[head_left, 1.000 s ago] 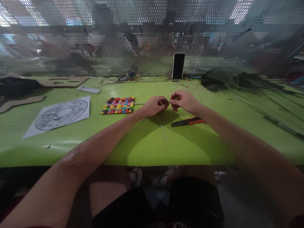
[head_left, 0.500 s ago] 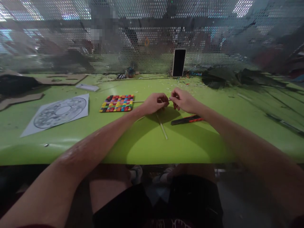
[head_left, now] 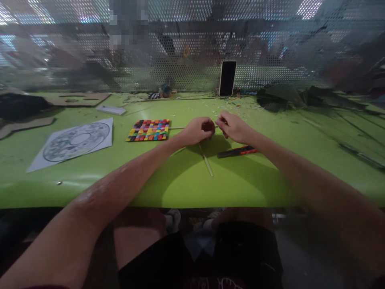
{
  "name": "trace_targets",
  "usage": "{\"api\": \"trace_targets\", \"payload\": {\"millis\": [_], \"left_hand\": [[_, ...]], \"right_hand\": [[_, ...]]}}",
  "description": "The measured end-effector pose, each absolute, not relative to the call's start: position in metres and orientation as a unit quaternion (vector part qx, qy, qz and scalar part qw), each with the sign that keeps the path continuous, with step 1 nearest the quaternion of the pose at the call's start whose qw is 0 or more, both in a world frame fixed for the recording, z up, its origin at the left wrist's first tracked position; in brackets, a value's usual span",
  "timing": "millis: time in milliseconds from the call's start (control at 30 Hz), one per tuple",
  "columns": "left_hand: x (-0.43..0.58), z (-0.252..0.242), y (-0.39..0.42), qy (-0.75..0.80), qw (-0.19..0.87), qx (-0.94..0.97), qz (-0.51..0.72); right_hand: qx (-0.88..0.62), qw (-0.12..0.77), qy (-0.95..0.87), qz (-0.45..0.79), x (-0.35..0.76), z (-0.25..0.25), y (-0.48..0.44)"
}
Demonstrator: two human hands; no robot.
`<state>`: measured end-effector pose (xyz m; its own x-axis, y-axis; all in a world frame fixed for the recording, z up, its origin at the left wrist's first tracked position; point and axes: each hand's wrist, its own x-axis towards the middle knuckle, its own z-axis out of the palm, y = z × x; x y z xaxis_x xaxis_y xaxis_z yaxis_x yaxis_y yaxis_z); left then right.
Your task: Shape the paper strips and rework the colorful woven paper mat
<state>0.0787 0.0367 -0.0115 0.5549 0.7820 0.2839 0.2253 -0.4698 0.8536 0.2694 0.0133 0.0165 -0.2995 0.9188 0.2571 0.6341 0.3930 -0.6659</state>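
Observation:
My left hand [head_left: 201, 131] and my right hand [head_left: 231, 127] meet just above the table, fingertips almost touching. Both are closed in a pinch on a thin pale strip [head_left: 177, 128], which shows left of my left hand and as a small bit between the fingertips. Most of it is hidden by the fingers. Below my left hand another pale strip [head_left: 206, 161] lies slanted on the table. A utility knife [head_left: 237, 151], dark with red parts, rests under my right wrist. To the left lies a colourful woven mat [head_left: 148, 130] of checkered strips.
A paper with a ring-shaped drawing [head_left: 76, 140] lies left on the green table [head_left: 186, 188]. Cut cardboard [head_left: 90, 98] and a small white tray [head_left: 111, 109] are behind it. A phone [head_left: 227, 78] leans on the perforated metal screen; dark leaves [head_left: 279, 97] lie at right.
My right-hand fingers have shifted slightly at the pinch, and the gap between the fingertips looks a little different. The things on the table stay in place.

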Motion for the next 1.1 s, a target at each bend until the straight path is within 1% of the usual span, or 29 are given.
{"api": "trace_targets", "payload": {"millis": [100,167,300,433,567,733,1000,1100], "left_hand": [[0.078,-0.01,0.035,0.289,0.463,0.757,0.358],[0.078,-0.009,0.034,0.283,0.48,0.745,0.368],[0.077,-0.008,0.036,0.295,0.465,0.743,0.381],[0.078,-0.011,0.037,0.305,0.432,0.763,0.371],[0.078,-0.015,0.038,0.311,0.406,0.777,0.366],[0.076,-0.017,0.038,0.317,0.367,0.79,0.376],[0.077,-0.016,0.038,0.309,0.342,0.798,0.389],[0.077,-0.016,0.039,0.311,0.353,0.793,0.387]], "right_hand": [[-0.5,0.331,-0.76,0.249,0.27,0.017,0.015],[-0.495,0.34,-0.751,0.275,0.27,0.016,0.015],[-0.477,0.343,-0.738,0.331,0.265,0.015,0.013],[-0.471,0.338,-0.74,0.339,0.262,0.014,0.008],[-0.469,0.342,-0.749,0.321,0.262,0.015,0.005],[-0.476,0.332,-0.77,0.264,0.262,0.017,0.003],[-0.444,0.353,-0.801,0.192,0.267,0.009,0.01],[-0.438,0.35,-0.811,0.167,0.269,0.007,0.012]]}}
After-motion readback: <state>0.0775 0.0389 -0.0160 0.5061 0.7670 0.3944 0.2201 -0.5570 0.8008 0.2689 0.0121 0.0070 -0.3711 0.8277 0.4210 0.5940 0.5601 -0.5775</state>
